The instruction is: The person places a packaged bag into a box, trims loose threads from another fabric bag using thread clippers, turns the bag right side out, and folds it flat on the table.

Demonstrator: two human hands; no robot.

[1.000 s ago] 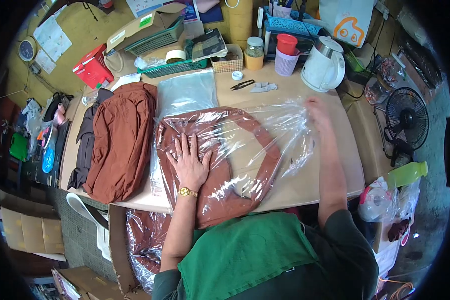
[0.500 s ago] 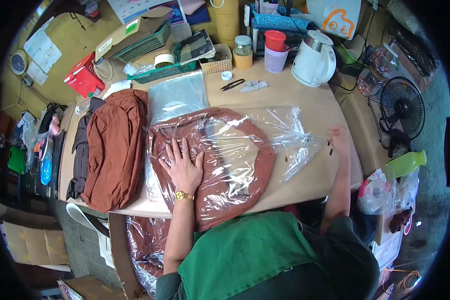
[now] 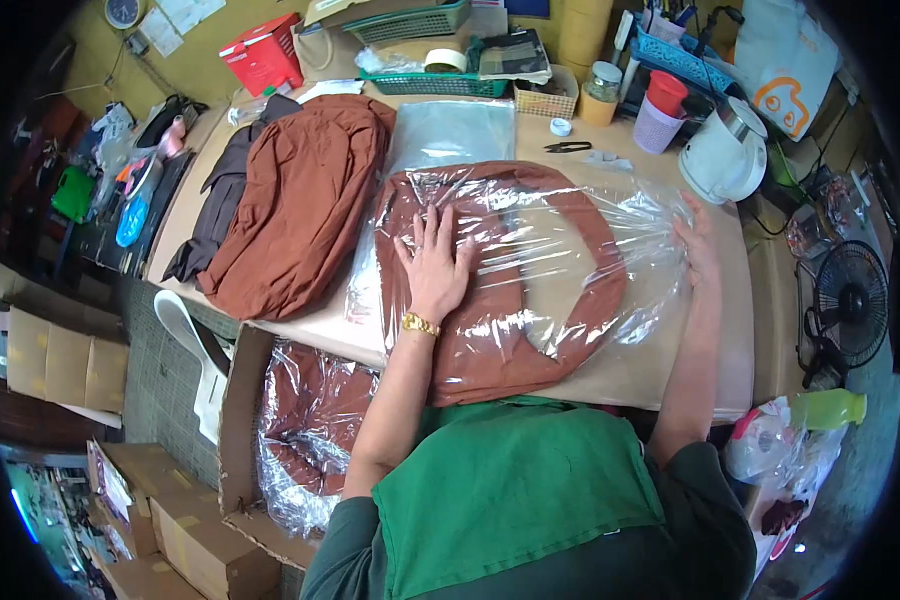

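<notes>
A folded piece of rust-brown cloth (image 3: 590,320), bent into a loop, lies inside a clear plastic bag (image 3: 640,235) on the table. My left hand (image 3: 436,270) rests flat on the bag over the cloth's left side, fingers spread, with a gold watch at the wrist. At the bag's right end, my right hand (image 3: 700,245) grips the plastic, which runs in taut creases toward the fingers. Part of those fingers is hidden by the shiny film. Left of the bag lies a pile of unbagged rust-brown cloth (image 3: 305,200), with dark cloth (image 3: 215,215) beside it.
Flat clear bags (image 3: 450,135) lie behind the work. Thread snips (image 3: 568,147), a white lid (image 3: 561,127) and an electric kettle (image 3: 722,155) stand or lie farther back. Below the table's front edge, a carton (image 3: 245,420) holds a bagged brown bundle (image 3: 315,420). A fan (image 3: 850,300) is at right.
The view has swung, so the table sits higher and farther right. The bag's right end, bunched before, is now spread and drawn to my right hand. My left hand stays on the bag.
</notes>
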